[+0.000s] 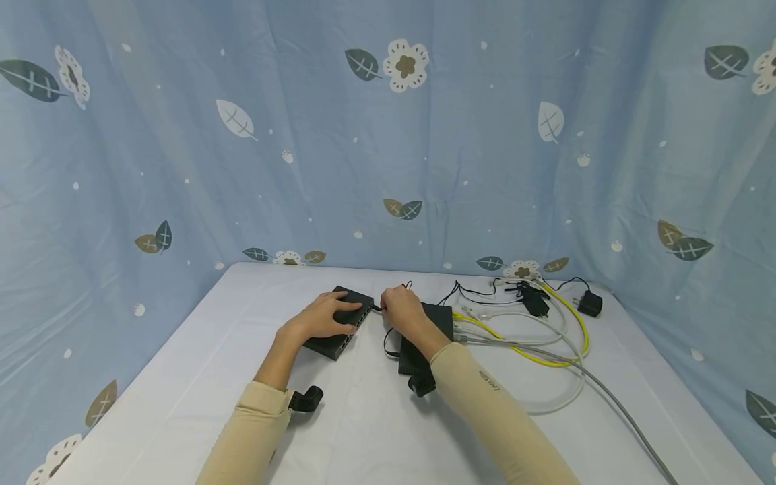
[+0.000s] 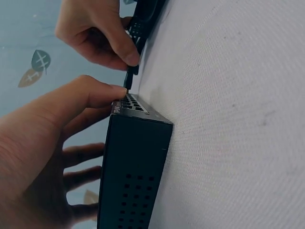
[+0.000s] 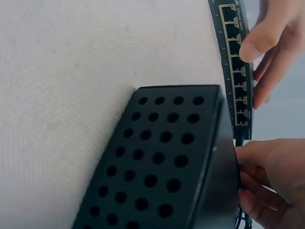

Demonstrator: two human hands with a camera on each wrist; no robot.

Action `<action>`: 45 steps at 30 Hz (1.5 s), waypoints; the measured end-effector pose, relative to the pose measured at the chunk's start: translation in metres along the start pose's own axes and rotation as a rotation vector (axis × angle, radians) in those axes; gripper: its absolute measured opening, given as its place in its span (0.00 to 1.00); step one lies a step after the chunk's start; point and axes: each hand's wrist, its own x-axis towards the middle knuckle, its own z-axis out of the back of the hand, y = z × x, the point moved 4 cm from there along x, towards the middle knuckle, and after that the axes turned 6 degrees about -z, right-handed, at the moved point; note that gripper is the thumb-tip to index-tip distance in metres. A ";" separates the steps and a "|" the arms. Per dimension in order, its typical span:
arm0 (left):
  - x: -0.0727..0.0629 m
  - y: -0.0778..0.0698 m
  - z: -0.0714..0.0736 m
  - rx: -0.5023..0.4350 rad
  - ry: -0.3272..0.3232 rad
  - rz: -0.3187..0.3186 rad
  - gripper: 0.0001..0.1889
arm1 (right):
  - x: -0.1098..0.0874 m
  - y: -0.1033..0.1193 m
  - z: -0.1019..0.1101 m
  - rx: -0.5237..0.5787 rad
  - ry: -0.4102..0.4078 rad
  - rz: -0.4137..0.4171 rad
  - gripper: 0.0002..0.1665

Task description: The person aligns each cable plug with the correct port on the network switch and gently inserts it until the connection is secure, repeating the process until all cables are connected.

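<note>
A black network switch (image 1: pixel 330 346) lies at the middle left of the table, its row of ports facing right. My left hand (image 1: pixel 321 316) rests on it with fingers spread; in the left wrist view the thumb (image 2: pixel 102 93) touches the edge by the ports. At the switch's far end, my right hand (image 1: pixel 403 311) pinches a black cable plug (image 2: pixel 129 78) between thumb and fingers. Whether the plug sits fully in its socket cannot be seen. Under the right forearm is a second black switch (image 1: pixel 439 318), whose vented side (image 3: pixel 157 157) fills much of the right wrist view.
Yellow (image 1: pixel 585 333), white and grey network cables (image 1: pixel 606 391) run from the second switch across the right side. Black power adapters (image 1: pixel 535 302) with thin cords lie at the back right. A patterned blue curtain (image 1: pixel 327 168) hangs behind the white-covered table (image 1: pixel 170 377).
</note>
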 end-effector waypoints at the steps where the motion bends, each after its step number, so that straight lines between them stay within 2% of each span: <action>1: 0.000 0.000 0.000 0.000 -0.001 0.001 0.31 | 0.000 0.000 0.000 -0.002 -0.002 -0.001 0.05; 12: 0.001 -0.003 -0.002 0.024 -0.038 -0.005 0.31 | -0.003 0.001 -0.006 -0.029 -0.007 -0.013 0.04; 33: -0.004 0.000 -0.002 0.007 0.006 -0.024 0.32 | -0.001 0.000 -0.006 -0.016 -0.024 -0.022 0.06; 45: -0.002 0.001 -0.002 0.006 0.013 -0.027 0.33 | -0.002 0.003 -0.005 -0.052 -0.041 -0.020 0.06</action>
